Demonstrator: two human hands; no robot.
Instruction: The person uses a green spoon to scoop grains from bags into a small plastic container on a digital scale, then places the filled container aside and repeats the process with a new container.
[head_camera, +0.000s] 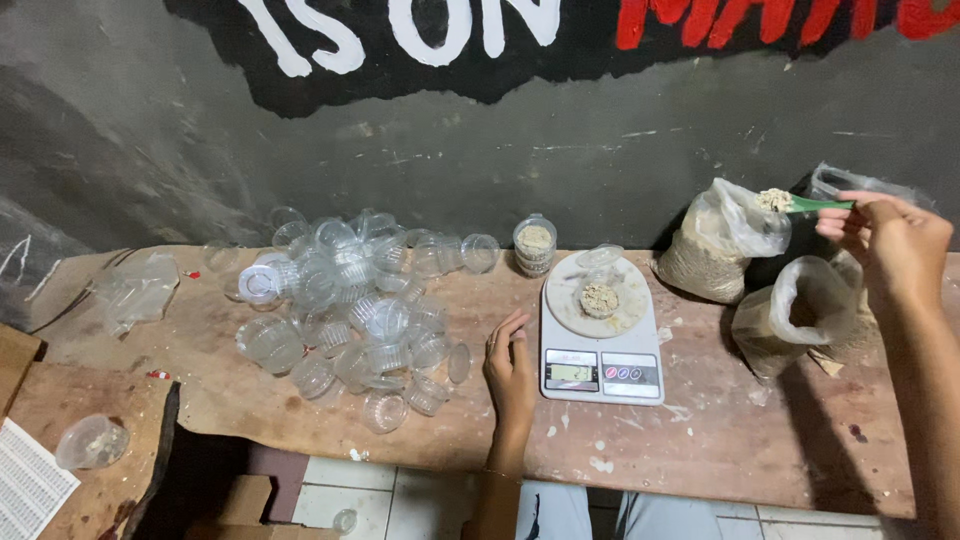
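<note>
Spoon (812, 205) in the right hand (885, 240), pinched shut on its green handle, carried a heap of grain over the open bag (715, 240). Left and below the grip, a part-filled cup (599, 299) sat on the scale (601, 340). One filled stack (535, 245) stood done; many empty cups (350, 310) remained. The left hand (510, 365) lay flat, holding nothing.

A scale (601, 345) stands on the counter (700, 430) with a filled cup (599, 299) on its platter; a heap of empty cups (350, 310) lies to its left, and a stack of filled cups (534, 245) behind it by the wall. Right of the scale stand bags (715, 245); the left hand (510, 370) rests on the counter just left of the scale; the right hand (885, 235) holds a scoop (800, 204) above the bags.
</note>
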